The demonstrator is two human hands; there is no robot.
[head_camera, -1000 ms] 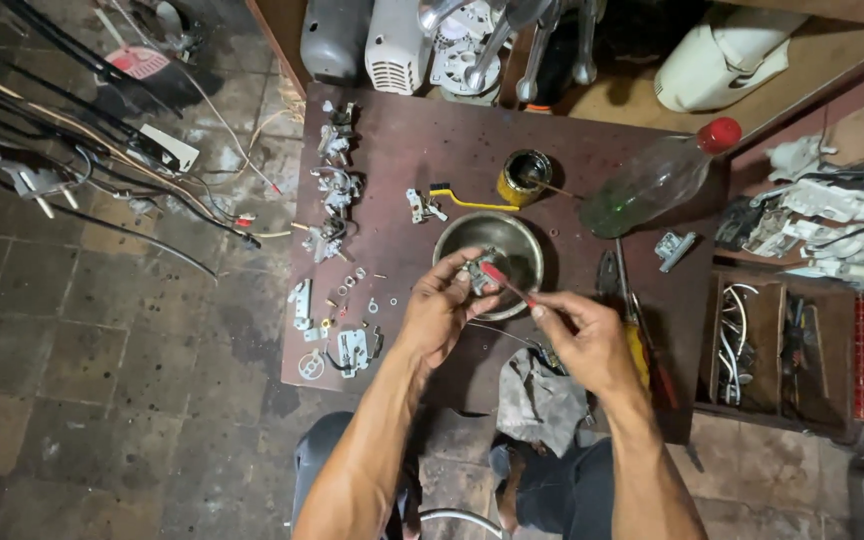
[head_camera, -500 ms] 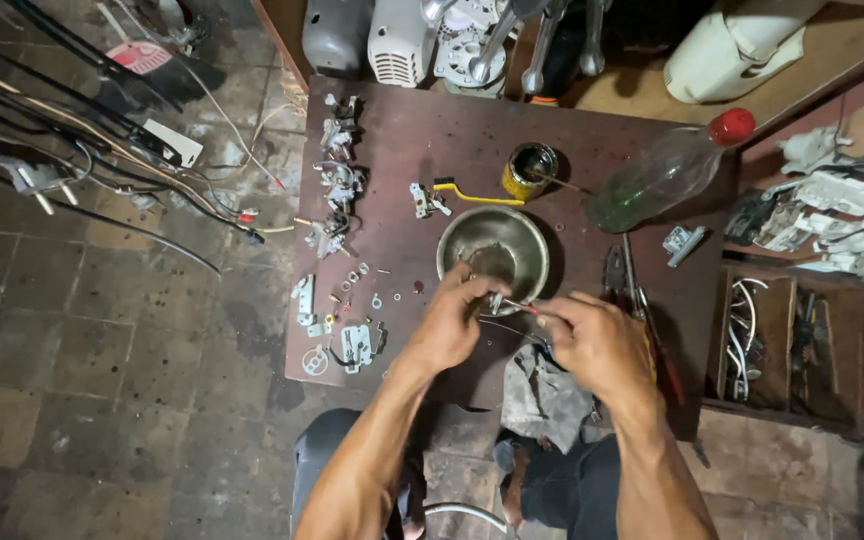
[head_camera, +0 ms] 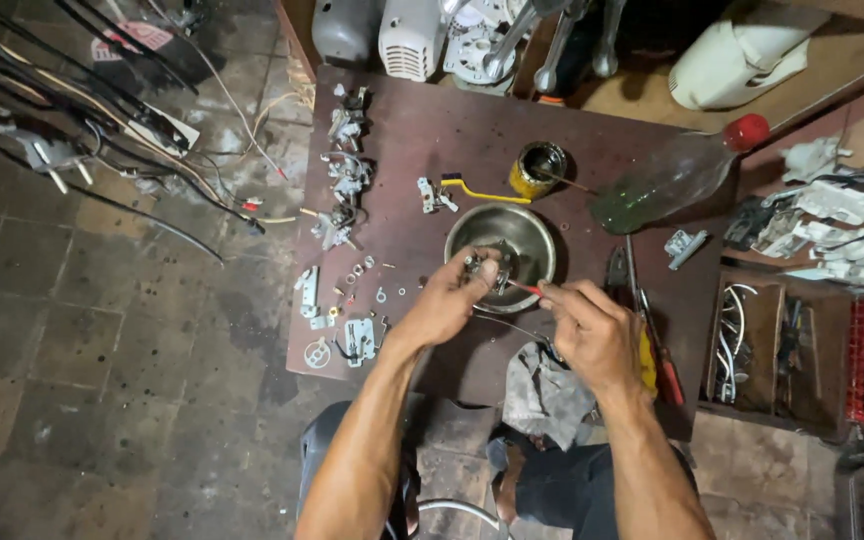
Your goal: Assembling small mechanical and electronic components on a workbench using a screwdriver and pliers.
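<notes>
Below me a dark reddish-brown surface (head_camera: pixel 592 130) stands on a grimy tiled floor (head_camera: pixel 102 380), with wooden compartments (head_camera: pixel 782 345) to my right, dimly lit.

The steel bowl (head_camera: pixel 501 240) shines dully; at its two o'clock lies a glossy green glass bottle (head_camera: pixel 664 183). The brown wooden table (head_camera: pixel 422 135) looks matt and scuffed.

Bare table (head_camera: pixel 422 140) lay open at the top middle; small parts (head_camera: pixel 342 180) crowded the left, a bottle (head_camera: pixel 667 180) blocked the right.
</notes>
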